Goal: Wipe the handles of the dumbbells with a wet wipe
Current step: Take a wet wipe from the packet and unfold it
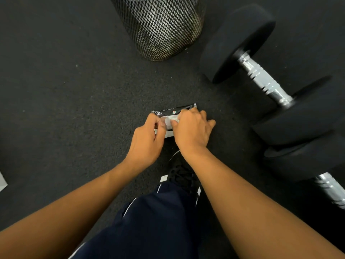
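Between the two hands, low over the dark rubber floor (65,90), sat a black wet wipe packet (173,111) with a small round logo on its top face. Left hand (147,141) pinched the near left part of the packet, thumb and fingers closed on it. Right hand (192,131) pressed down over the right part, fingers curled over the far edge, thumb and forefinger nipped on something pale at the packet's middle. Whether that pale patch was a flap or a wipe could not be told. Both grips narrow, both on the packet; hands nearly touching at the thumbs.

Right of the right hand, apart from it, lay a dumbbell (261,75) with black round ends and a shiny ringed metal handle (263,79), slanting away up-left to down-right. A second dumbbell (308,156) lay nearer the body on that same side, its black end close against the first one's, its metal handle (332,189) running off the right edge.

Beyond the hands, well apart, stood a wire mesh bin (160,27). Below the wrists: a black laced shoe (183,176) and a dark navy trouser leg (158,221) with white stripes. Bare forearms reached in from the lower corners.
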A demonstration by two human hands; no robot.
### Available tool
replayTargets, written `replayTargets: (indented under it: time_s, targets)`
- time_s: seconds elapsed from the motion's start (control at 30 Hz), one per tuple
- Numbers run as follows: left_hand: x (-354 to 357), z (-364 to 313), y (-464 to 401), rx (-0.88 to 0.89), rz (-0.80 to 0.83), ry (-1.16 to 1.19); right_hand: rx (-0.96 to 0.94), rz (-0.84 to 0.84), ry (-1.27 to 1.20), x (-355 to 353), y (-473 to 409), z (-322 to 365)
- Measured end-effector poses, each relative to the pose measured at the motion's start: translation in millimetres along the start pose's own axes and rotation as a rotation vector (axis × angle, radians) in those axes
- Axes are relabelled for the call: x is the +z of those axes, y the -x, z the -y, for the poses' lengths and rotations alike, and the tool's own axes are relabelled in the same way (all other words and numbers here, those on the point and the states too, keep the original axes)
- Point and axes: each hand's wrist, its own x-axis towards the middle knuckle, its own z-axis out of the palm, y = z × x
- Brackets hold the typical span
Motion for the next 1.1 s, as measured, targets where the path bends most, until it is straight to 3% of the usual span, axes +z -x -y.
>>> replayTargets:
  time_s: [0.2,0.47,0.63,0.8,0.9,1.0,1.1]
  targets:
    - [2.9,4.3,0.6,0.019,-0.039,0.000,-0.104,-0.051,-0.011,5.4,-1.3,-0.1]
    - [6.4,1.1,-12.0,0.042,-0.054,-0.017,0.019,0.147,-0.384,-16.1,-1.7,-9.9]
    - [6.5,8.3,-25.0,0.055,-0.044,0.015,0.199,0.281,-0.854,-31.3,-2.9,-25.9]
    - [6.8,9.3,-35.5,0.061,0.034,-0.160,0.451,0.370,-1.281,-34.8,-2.5,-34.8]
    - [5.6,8.6,-35.6,0.085,0.036,-0.078,0.557,0.387,-1.642,-40.2,-3.2,-43.2]
    - [5.4,14.6,-32.3,0.210,0.063,-0.120,0.567,0.414,-1.925,-44.1,3.3,-48.3]
    - [6.0,20.5,-29.9,0.415,0.200,-0.380,0.587,0.377,-2.039,-39.6,7.8,-51.6]
